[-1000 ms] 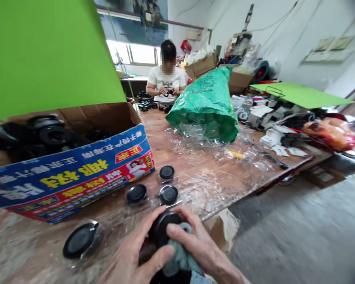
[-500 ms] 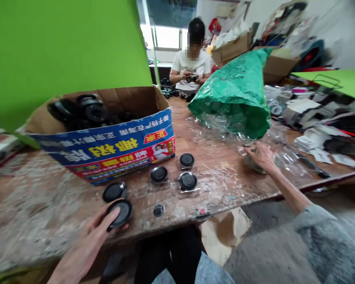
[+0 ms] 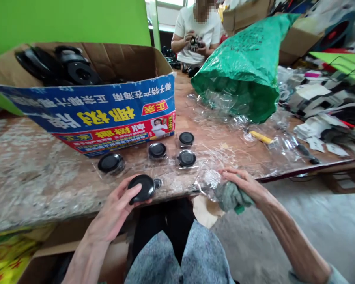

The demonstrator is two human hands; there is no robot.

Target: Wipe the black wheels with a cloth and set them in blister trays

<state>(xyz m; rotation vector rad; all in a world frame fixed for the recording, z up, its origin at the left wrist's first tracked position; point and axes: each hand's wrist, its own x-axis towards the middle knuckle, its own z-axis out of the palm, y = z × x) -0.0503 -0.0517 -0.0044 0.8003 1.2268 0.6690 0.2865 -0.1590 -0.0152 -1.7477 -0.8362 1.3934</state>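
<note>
My left hand (image 3: 121,205) grips a round black disc-shaped part (image 3: 142,189) near the table's front edge, thumb on its top face. My right hand (image 3: 242,185) is closed around a grey-green cloth (image 3: 233,196) and a clear plastic blister shell (image 3: 208,182), just over the front edge. Several similar black round parts sit in clear plastic shells on the table, among them one beside the box (image 3: 110,162), one in the middle (image 3: 157,150) and one to the right (image 3: 187,158). A small dark round piece (image 3: 157,183) lies partly behind the held disc.
A blue printed cardboard box (image 3: 106,110) with black parts inside stands at left. A green plastic bag (image 3: 242,59) spills clear shells. Right of it lie a yellow-handled tool (image 3: 260,137) and piled white pieces (image 3: 309,102). Across the table a person (image 3: 198,31) holds a black object.
My right hand has come from beside the bag toward me with the cloth and a clear shell. My left hand has moved right with the black disc. The view has tilted downward.
</note>
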